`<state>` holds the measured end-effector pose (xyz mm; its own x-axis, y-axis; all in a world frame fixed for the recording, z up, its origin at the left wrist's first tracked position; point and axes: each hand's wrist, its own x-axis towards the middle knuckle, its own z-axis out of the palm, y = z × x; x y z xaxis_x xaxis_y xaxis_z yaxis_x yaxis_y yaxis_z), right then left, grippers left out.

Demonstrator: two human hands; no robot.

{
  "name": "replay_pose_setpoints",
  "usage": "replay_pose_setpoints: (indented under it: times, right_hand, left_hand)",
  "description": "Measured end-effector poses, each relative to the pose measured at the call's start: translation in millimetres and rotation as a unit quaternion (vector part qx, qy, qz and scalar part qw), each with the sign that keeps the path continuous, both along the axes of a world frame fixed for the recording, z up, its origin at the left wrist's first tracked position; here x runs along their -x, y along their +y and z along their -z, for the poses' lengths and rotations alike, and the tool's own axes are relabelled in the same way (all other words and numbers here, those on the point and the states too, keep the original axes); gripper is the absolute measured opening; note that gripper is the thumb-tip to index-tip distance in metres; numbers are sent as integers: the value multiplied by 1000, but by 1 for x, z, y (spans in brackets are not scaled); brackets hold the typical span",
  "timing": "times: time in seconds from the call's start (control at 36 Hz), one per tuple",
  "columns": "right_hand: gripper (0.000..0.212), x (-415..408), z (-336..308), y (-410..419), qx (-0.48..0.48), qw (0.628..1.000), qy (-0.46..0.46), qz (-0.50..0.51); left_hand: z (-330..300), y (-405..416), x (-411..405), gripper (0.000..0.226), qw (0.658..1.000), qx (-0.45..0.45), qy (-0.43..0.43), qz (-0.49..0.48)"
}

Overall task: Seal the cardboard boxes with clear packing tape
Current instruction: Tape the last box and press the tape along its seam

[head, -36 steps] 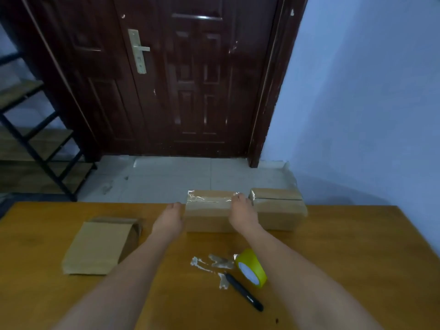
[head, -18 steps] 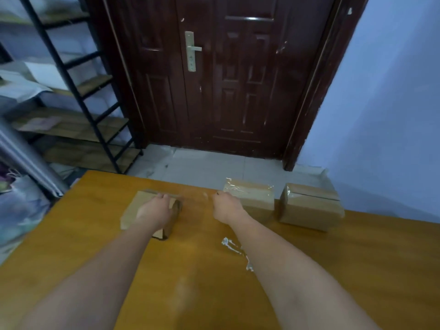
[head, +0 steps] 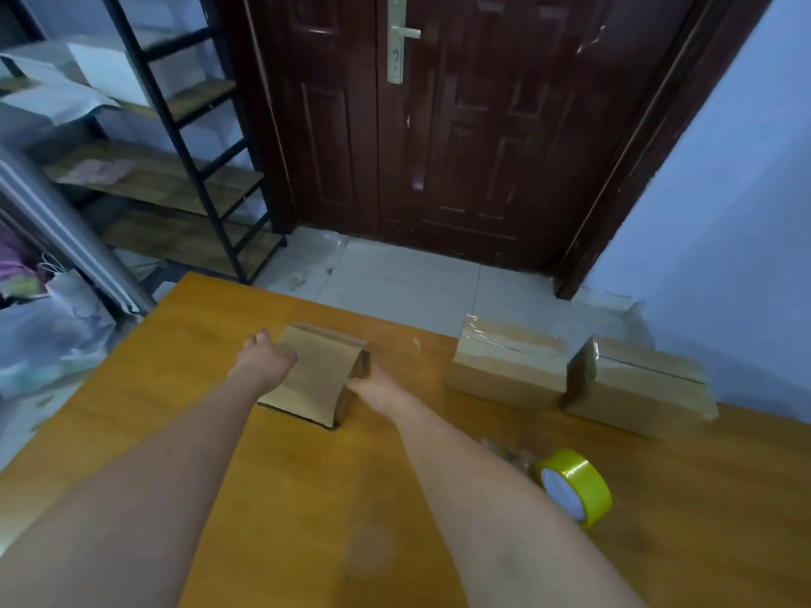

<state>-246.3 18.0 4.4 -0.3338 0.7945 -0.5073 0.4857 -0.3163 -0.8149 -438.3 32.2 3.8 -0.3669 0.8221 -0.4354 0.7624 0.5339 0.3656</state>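
Your left hand [head: 265, 362] and right hand [head: 376, 390] grip the flattened brown cardboard box [head: 313, 375] at centre-left of the orange wooden table [head: 285, 498], unsealed, while two taped brown cardboard boxes [head: 509, 366] sit far right, yellow-cored tape roll [head: 575, 484] near right.

1. The light is dim and bluish, leaving the wall [head: 724, 190] cool and flat.
2. Shadows are soft and faint under the boxes [head: 509, 366].
3. Straight lines bow near the frame edges.
4. The forearms and the table [head: 307, 498] look slightly smeared, perhaps from motion.
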Motion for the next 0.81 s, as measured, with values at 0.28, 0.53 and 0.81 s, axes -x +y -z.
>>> replay_pose_setpoints:
  times: [0.28, 0.53, 0.81]
  right_hand:
    - [56, 23, 19, 16, 142, 979, 70, 125]
    - [71, -30, -2, 3, 119, 957, 118, 238]
    - [81, -110, -6, -26, 35, 950, 46, 306]
  left_hand:
    - [20, 8, -10, 75, 990, 21, -102, -98]
    - [10, -19, -47, 73, 969, -24, -194, -151]
    - [-13, -48, -138, 76, 938, -77, -316, -124]
